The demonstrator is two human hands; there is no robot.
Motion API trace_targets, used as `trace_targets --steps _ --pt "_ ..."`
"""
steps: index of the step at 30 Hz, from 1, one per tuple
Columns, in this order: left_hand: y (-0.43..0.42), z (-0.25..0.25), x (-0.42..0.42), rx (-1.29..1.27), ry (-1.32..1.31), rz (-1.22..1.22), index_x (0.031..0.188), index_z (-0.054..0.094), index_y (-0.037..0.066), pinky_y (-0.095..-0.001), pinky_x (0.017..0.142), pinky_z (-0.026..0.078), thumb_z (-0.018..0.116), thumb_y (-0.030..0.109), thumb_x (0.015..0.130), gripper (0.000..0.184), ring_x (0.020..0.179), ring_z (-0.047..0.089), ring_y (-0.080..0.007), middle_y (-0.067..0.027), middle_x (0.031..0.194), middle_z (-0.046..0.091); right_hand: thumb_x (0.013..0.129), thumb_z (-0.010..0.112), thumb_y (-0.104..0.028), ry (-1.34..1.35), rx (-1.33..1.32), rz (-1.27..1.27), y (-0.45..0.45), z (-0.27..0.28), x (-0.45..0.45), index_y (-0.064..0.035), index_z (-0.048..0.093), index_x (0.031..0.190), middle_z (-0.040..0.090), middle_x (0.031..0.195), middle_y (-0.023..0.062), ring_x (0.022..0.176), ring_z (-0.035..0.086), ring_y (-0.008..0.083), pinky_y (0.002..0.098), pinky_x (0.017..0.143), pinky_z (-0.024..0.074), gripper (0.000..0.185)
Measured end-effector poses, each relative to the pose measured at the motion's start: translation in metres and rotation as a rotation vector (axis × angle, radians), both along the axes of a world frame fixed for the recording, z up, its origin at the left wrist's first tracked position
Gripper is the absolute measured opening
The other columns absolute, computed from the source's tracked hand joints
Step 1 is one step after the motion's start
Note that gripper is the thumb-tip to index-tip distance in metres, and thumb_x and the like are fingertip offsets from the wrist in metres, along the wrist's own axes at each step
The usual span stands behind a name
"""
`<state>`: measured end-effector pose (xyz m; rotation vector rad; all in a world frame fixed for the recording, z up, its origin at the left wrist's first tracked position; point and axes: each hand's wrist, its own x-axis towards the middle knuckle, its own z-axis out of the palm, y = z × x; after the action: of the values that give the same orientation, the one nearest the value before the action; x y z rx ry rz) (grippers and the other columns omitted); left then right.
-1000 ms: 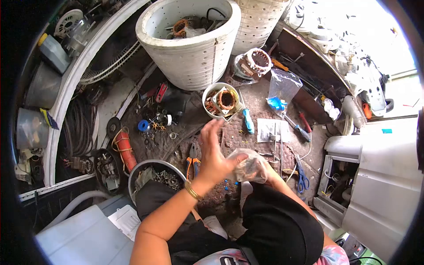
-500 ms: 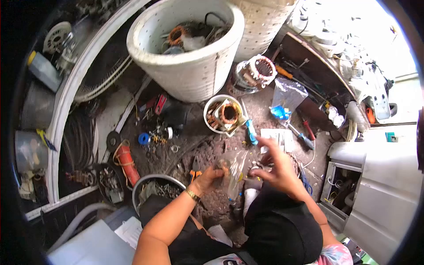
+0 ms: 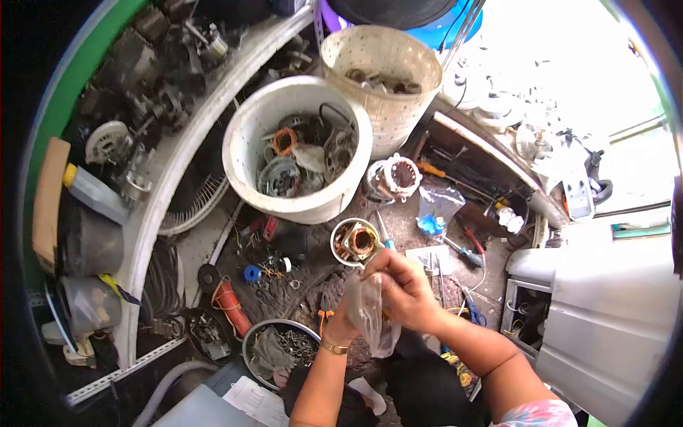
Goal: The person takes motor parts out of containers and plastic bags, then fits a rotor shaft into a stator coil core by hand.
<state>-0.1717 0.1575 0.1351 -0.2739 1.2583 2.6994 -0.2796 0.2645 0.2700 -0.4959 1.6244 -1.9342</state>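
A clear plastic bag [image 3: 377,334] hangs between my two hands. My left hand [image 3: 341,324], with a watch on its wrist, is closed around the bag's left side, its fingers partly hidden behind the plastic. From the right, my right hand [image 3: 407,293] pinches the top edge of the bag. Something yellowish shows through the plastic, too small to name. Just beyond my hands stands a small white bucket [image 3: 334,252] holding a copper-wound motor stator [image 3: 363,240] and copper pieces. A screwdriver [image 3: 385,231] with a light blue handle lies beside it, partly covered by my right hand.
A large white tub [image 3: 299,203] of motor parts stands at the back, with a perforated basket [image 3: 398,117] behind it. Another stator [image 3: 393,178] sits nearby. Orange-handled pliers [image 3: 325,319], a basin [image 3: 313,327] of screws and a red cylinder [image 3: 231,307] lie to the left.
My right hand, apart from the bag with fingers spread before, now pinches its top edge. The bag is lifted higher in view. The camera has tilted, showing more of the tubs behind.
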Motion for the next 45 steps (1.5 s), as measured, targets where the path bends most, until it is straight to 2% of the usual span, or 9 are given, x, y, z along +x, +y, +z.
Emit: trace_targets --steps 5,9,12,15,20,30,38,43,45 --pt "-0.02 0.035 0.041 -0.066 -0.232 0.005 0.111 0.05 0.006 -0.0311 0.082 0.052 0.059 0.026 0.089 0.031 0.095 0.059 -0.0171 -0.0086 0.105 0.058 0.085 0.047 0.007 0.11 0.055 -0.182 0.007 0.082 0.011 0.0003 0.055 0.098 0.058 0.083 0.0087 0.079 0.057 0.0157 0.0264 0.071 0.0457 0.017" --pt "-0.025 0.135 0.039 -0.448 -0.081 -0.138 0.104 0.047 0.007 -0.0307 0.085 0.05 0.06 0.018 0.088 0.024 0.098 0.057 -0.0167 -0.0074 0.104 0.056 0.075 0.062 -0.059 0.426 0.188 0.326 0.029 0.154 0.012 -0.0084 0.045 0.134 0.048 0.105 0.0177 0.089 0.058 0.0369 0.0418 0.072 0.0481 0.08" --pt "-0.012 0.225 0.013 0.517 -0.116 0.031 0.102 0.045 0.009 -0.0288 0.082 0.048 0.063 0.014 0.084 0.026 0.095 0.055 -0.0155 -0.0065 0.103 0.054 0.072 0.074 -0.031 0.579 0.41 0.292 0.031 0.216 0.025 -0.005 0.057 0.122 0.05 0.093 0.0143 0.076 0.058 0.031 0.0378 0.063 0.0474 0.059" --pt "-0.005 0.257 0.014 -0.49 0.129 -0.068 0.107 0.045 0.008 -0.0332 0.087 0.044 0.06 0.019 0.086 0.028 0.101 0.053 -0.02 -0.0059 0.107 0.053 0.064 0.072 -0.009 0.68 0.377 0.158 0.045 0.243 0.029 -0.006 0.064 0.112 0.052 0.086 0.0107 0.069 0.059 0.0265 0.0352 0.057 0.0479 0.049" --pt "0.017 0.356 -0.014 0.617 0.007 -0.005 0.121 0.045 0.01 -0.048 0.1 0.039 0.056 0.04 0.089 0.045 0.115 0.048 -0.0354 -0.0119 0.115 0.052 0.062 0.064 -0.002 0.692 0.138 0.195 0.051 0.319 0.006 -0.0041 0.061 0.1 0.05 0.074 0.0069 0.064 0.059 0.0233 0.0342 0.054 0.0486 0.038" --pt "-0.015 0.423 -0.012 0.654 -0.064 -0.223 0.12 0.048 0.002 -0.0411 0.099 0.039 0.088 0.039 0.055 0.085 0.112 0.051 -0.028 -0.0121 0.111 0.052 0.067 0.063 0.0 0.615 0.186 0.388 0.037 0.429 -0.022 -0.0068 0.058 0.106 0.052 0.081 0.0079 0.068 0.059 0.0287 0.0372 0.056 0.0492 0.04" --pt "-0.059 0.472 -0.007 0.365 0.087 -0.221 0.116 0.053 0.007 -0.0369 0.097 0.041 0.084 0.021 0.059 0.066 0.11 0.053 -0.0241 -0.0124 0.116 0.053 0.058 0.057 0.009 0.394 0.255 0.38 0.01 0.486 0.003 -0.004 0.064 0.093 0.059 0.086 0.012 0.079 0.059 0.0335 0.0343 0.077 0.0478 0.038" --pt "-0.078 0.502 0.036 0.413 0.036 -0.333 0.118 0.053 0.005 -0.0339 0.099 0.041 0.082 0.013 0.062 0.064 0.108 0.054 -0.016 -0.0048 0.113 0.058 0.075 0.053 0.002 0.047 0.061 0.175 -0.001 0.482 0.032 -0.0053 0.06 0.097 0.062 0.089 0.0063 0.083 0.062 0.0148 0.0285 0.066 0.0509 0.024" --pt "-0.076 0.499 0.061 0.3 -0.224 -0.175 0.116 0.055 0.004 -0.0309 0.096 0.043 0.075 0.003 0.072 0.049 0.103 0.057 -0.0134 -0.0022 0.111 0.06 0.086 0.049 -0.001 -0.915 -0.304 -0.165 0.007 0.461 0.044 -0.0038 0.056 0.108 0.063 0.096 0.0126 0.089 0.064 0.0233 0.0351 0.075 0.0554 0.023"
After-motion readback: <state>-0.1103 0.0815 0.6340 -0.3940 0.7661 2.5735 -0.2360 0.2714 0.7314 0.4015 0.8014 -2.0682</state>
